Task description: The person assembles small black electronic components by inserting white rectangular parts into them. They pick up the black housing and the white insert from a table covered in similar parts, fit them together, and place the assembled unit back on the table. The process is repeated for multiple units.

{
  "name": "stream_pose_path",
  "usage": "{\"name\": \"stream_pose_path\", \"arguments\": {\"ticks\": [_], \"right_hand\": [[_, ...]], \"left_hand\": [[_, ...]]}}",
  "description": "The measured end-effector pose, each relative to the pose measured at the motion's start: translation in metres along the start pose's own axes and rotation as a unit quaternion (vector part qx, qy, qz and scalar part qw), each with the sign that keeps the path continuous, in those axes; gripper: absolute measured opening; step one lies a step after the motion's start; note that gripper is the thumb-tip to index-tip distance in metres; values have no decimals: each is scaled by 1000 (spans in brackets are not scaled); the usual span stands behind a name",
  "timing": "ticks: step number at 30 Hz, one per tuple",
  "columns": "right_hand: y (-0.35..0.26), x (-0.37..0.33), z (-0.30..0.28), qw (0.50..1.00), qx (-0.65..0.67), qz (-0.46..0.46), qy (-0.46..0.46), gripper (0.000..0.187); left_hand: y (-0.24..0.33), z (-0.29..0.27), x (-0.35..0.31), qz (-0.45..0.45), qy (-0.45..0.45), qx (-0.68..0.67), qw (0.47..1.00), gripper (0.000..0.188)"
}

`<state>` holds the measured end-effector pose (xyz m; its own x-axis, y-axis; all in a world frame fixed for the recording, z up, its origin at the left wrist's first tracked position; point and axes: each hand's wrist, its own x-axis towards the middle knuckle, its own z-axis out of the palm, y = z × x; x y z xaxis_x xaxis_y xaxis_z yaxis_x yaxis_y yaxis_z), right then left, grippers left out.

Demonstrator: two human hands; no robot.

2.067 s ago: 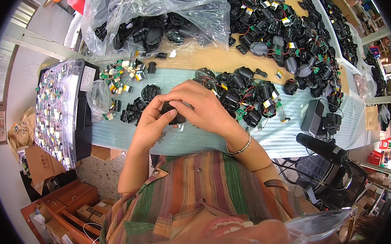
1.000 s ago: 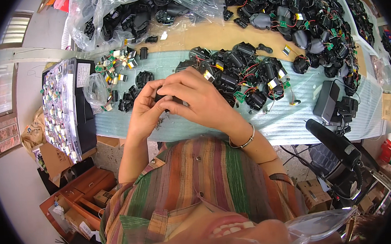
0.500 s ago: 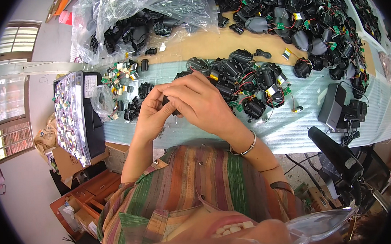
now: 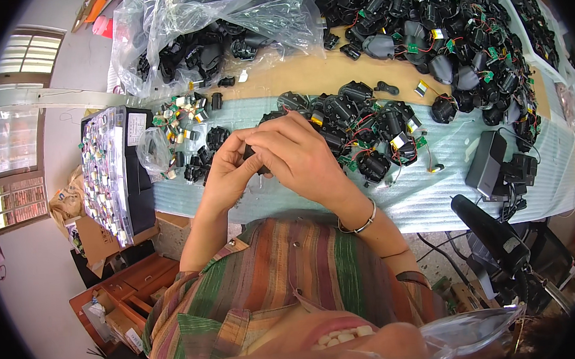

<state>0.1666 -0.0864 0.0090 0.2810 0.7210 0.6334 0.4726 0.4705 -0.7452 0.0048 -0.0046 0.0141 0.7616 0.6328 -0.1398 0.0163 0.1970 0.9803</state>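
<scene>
Both hands meet over the near part of the table, fingers curled together around a small black plastic part (image 4: pixel 251 156). My left hand (image 4: pixel 225 172) grips it from the left side. From above and the right, my right hand (image 4: pixel 297 151) closes on the same part with thumb and fingers. Most of the part is hidden by the fingers, so its exact kind cannot be made out. Just beyond and right of my hands lies a cluster of black round housings (image 4: pixel 341 112) with red wires, small green circuit boards and silver battery cells. More black parts (image 4: pixel 199 160) rest left of my left hand.
A clear plastic bag (image 4: pixel 222 14) with black parts lies at the far left. A large heap of wired black housings (image 4: pixel 437 35) fills the far right. A compartment box (image 4: pixel 110 172) stands left beside small batteries (image 4: pixel 180 117). A grey device (image 4: pixel 486 164) sits right.
My hands stay closed together on the black part, with only a slight shift of the fingers. The whole view has moved a little.
</scene>
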Motion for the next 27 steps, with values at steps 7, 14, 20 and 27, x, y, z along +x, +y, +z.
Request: {"name": "stream_pose_path", "arguments": {"ticks": [7, 14, 20, 27], "right_hand": [[2, -1, 0, 1000, -5, -13, -5, 22], [-1, 2, -2, 1000, -22, -16, -9, 18], [-2, 2, -2, 1000, -26, 0, -10, 16], [-4, 3, -4, 999, -26, 7, -21, 18]], "left_hand": [[-2, -2, -1, -7, 0, 18, 1000, 34], [0, -2, 0, -10, -13, 24, 1000, 31], [2, 1, 1, -12, -13, 13, 1000, 29], [4, 0, 2, -36, -17, 5, 999, 27]]}}
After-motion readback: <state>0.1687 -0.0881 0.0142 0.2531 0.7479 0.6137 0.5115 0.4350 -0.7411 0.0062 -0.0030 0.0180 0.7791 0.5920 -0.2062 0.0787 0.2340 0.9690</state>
